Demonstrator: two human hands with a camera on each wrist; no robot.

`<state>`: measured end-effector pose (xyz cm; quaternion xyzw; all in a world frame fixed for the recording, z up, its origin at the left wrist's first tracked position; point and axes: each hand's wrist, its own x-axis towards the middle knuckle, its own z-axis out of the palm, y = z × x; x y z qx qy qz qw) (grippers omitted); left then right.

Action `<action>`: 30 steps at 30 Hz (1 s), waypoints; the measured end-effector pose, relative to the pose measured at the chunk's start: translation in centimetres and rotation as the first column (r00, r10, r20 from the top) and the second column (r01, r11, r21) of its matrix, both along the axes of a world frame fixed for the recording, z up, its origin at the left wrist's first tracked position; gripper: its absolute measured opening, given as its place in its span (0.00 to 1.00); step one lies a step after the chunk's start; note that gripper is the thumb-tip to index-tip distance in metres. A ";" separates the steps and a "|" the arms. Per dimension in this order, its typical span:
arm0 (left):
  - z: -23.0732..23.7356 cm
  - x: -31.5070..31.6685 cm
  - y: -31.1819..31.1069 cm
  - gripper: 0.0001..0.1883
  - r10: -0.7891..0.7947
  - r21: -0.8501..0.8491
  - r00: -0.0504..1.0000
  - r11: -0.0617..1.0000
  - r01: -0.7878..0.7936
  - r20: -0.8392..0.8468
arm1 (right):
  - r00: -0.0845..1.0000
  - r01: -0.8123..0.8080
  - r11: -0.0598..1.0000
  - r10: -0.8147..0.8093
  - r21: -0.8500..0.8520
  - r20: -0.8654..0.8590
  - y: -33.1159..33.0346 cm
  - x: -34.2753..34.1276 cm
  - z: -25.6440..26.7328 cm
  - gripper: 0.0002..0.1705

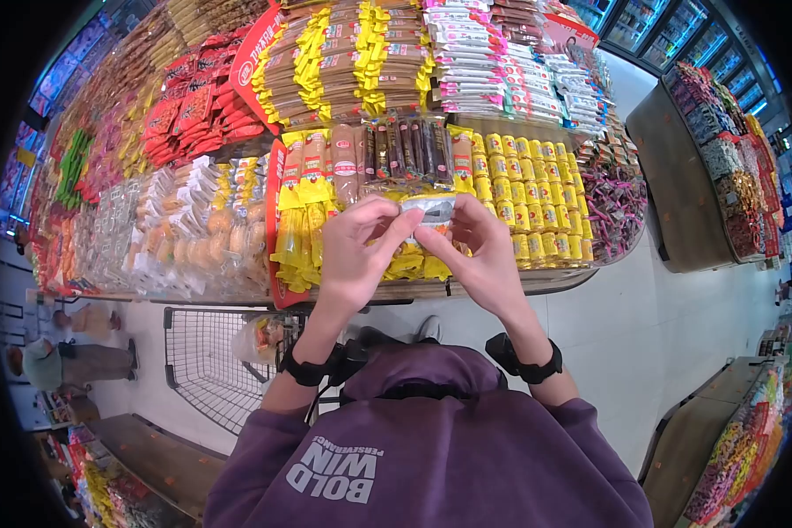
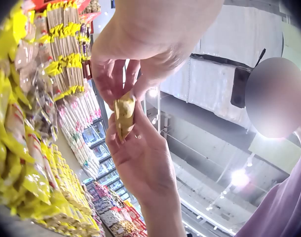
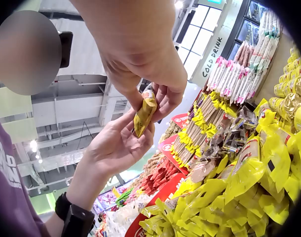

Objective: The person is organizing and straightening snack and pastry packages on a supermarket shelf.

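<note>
A small wrapped packet [image 1: 428,209], white and grey on its upper face in the head view, is held between both hands above the snack display. The left hand [image 1: 361,242] pinches its left end with thumb and fingers, and the right hand [image 1: 477,255] pinches its right end. In the left wrist view the packet [image 2: 125,114] shows a yellow side, with fingers of both hands around it. The right wrist view shows the yellow packet [image 3: 145,113] between the left hand [image 3: 111,148] below and the right hand [image 3: 140,64] above.
Below and beyond the hands lie yellow packets [image 1: 301,233], dark wrapped sticks [image 1: 409,150] and stacked yellow cylinders [image 1: 532,198]. The wooden display edge [image 1: 546,283] runs in front of the body. A wire cart [image 1: 207,352] stands at the lower left, and another display [image 1: 691,176] at the right.
</note>
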<state>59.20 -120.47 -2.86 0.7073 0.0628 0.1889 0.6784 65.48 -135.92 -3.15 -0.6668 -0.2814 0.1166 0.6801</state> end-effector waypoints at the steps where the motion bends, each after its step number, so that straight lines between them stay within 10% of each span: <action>1: 0.1 -0.4 1.0 0.07 -0.011 0.058 0.999 0.998 0.013 -0.035 | 0.997 0.009 0.998 -0.003 -0.070 0.080 0.4 0.1 -0.4 0.17; 10: 5.0 -3.7 16.8 0.09 0.146 0.686 0.986 0.726 -0.049 -0.083 | 0.908 -0.037 0.941 0.173 -0.336 0.383 8.4 0.7 5.5 0.20; 19: -2.9 4.8 33.5 0.15 0.152 0.852 0.839 0.137 0.506 -0.523 | 0.671 -0.022 0.892 0.349 -0.452 0.655 26.9 6.9 4.3 0.21; 21: -0.6 5.4 31.2 0.17 0.251 0.687 0.640 0.229 0.689 -0.726 | 0.675 0.045 0.859 0.350 -0.510 0.649 30.6 7.7 4.0 0.23; 25: -8.0 7.9 34.6 0.22 0.097 0.656 0.653 0.218 0.723 -0.751 | 0.678 0.014 0.870 0.354 -0.493 0.644 36.1 8.0 1.5 0.22; 30: -6.5 6.8 33.8 0.21 0.137 0.645 0.633 0.255 0.720 -0.762 | 0.396 0.160 0.768 0.526 -0.621 0.753 39.6 7.6 -2.7 0.23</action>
